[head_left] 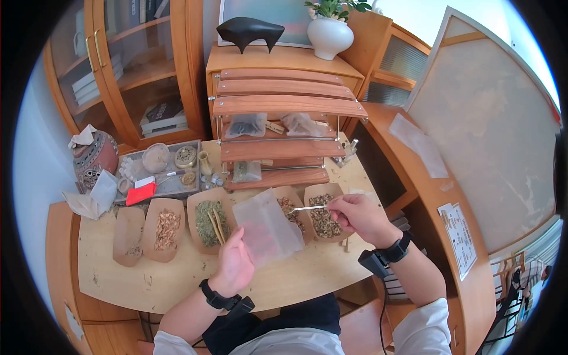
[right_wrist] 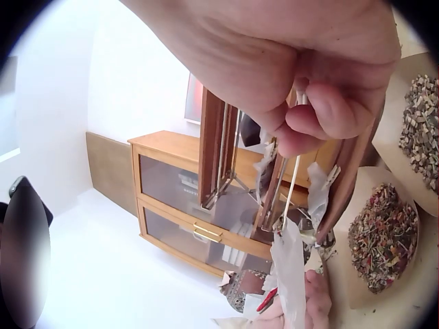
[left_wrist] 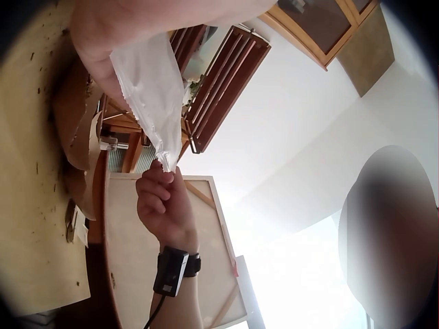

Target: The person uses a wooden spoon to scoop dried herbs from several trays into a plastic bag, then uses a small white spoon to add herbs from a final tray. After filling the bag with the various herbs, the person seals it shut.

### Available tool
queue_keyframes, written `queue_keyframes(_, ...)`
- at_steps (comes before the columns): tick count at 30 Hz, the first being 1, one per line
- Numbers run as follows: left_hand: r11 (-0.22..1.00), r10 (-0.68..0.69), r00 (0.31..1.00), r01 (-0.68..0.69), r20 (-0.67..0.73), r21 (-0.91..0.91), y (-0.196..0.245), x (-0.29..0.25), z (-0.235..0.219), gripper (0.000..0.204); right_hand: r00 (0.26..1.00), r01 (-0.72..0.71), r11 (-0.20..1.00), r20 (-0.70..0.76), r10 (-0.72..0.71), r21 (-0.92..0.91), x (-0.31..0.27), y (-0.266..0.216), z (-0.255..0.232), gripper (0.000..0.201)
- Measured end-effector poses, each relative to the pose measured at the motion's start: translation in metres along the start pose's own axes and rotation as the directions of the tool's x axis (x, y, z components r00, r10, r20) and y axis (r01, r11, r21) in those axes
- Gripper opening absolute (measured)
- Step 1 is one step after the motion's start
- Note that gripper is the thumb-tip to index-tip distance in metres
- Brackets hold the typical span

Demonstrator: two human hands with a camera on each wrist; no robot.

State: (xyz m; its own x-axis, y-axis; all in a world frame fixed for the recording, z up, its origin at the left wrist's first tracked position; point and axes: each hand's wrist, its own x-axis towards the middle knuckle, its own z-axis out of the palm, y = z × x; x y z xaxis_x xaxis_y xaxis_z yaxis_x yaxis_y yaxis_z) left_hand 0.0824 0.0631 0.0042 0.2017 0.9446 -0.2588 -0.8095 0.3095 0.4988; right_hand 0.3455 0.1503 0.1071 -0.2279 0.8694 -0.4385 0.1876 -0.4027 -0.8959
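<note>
Left hand (head_left: 235, 263) grips a translucent pouch (head_left: 269, 228) inward of the worktop's (head_left: 177, 287) near edge; right hand (head_left: 362, 218) pinches a slender stick (head_left: 310, 207). Left wrist: pouch looks light, limp, best held rimside. Right wrist: stick's tip beside pouch.

At the back, a black four-legged sculpture (head_left: 250, 32) and a white vase (head_left: 330, 39) with green leaves (head_left: 342, 7) stand on a low wooden cabinet (head_left: 290, 58), a framed picture (head_left: 293, 34) upright behind them, while books (head_left: 164, 118) show through the glass doors of a taller cabinet (head_left: 184, 65) to the left. On the far left of the counter (head_left: 177, 287), a pierced reddish pot (head_left: 99, 155) with white tissue (head_left: 83, 136) at its top sits beside a grey tray (head_left: 192, 190) of small vessels (head_left: 156, 158). To the right, a large canvas (head_left: 485, 118) leans near a printed sheet (head_left: 457, 239) lying on a wooden side unit (head_left: 431, 198).
</note>
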Motion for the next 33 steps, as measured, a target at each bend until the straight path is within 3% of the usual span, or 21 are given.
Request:
queue_keyframes(3,1.000,-0.010,1.000,0.010,0.000,0.002,-0.002,0.002,-0.004,0.047,1.000,-0.006,0.999,0.004,0.006,-0.035,0.000,0.000,0.005,0.014)
queue_keyframes(6,0.999,-0.039,0.999,0.039,0.019,-0.013,-0.003,0.002,-0.005,0.047,0.997,0.067,0.981,-0.016,-0.071,-0.183,-0.004,-0.002,0.015,0.015)
queue_keyframes(9,0.999,-0.031,1.000,0.031,0.000,-0.030,-0.003,0.002,-0.002,0.041,0.954,0.283,0.887,0.010,-0.300,-0.365,-0.011,0.005,0.027,0.017)
queue_keyframes(12,0.999,-0.040,0.999,0.040,0.018,-0.028,-0.001,0.001,0.001,0.040,0.908,0.352,0.761,0.004,-0.418,-0.545,-0.026,-0.002,0.035,0.020)
queue_keyframes(15,0.999,-0.044,0.999,0.044,-0.021,-0.027,-0.003,0.001,-0.001,0.039,0.857,0.445,0.772,-0.036,-0.515,-0.455,-0.012,0.017,0.022,0.018)
queue_keyframes(18,0.999,-0.025,0.998,0.023,-0.053,-0.027,-0.005,0.001,-0.002,0.039,0.879,0.401,0.833,-0.097,-0.468,-0.381,-0.005,0.012,0.006,0.018)
queue_keyframes(21,0.998,0.004,0.993,-0.012,-0.120,-0.067,-0.006,0.001,-0.001,0.038,0.860,0.327,0.735,-0.136,-0.492,-0.594,0.013,0.018,-0.006,0.017)
queue_keyframes(27,1.000,-0.003,0.993,0.001,-0.120,-0.015,-0.002,-0.001,0.001,0.046,0.795,0.379,0.569,-0.057,-0.603,-0.730,0.053,0.050,0.000,0.018)
queue_keyframes(33,0.999,0.031,0.993,-0.028,-0.112,0.031,-0.003,0.002,-0.007,0.046,0.873,0.376,0.670,0.002,-0.488,-0.640,0.060,0.060,0.005,0.020)
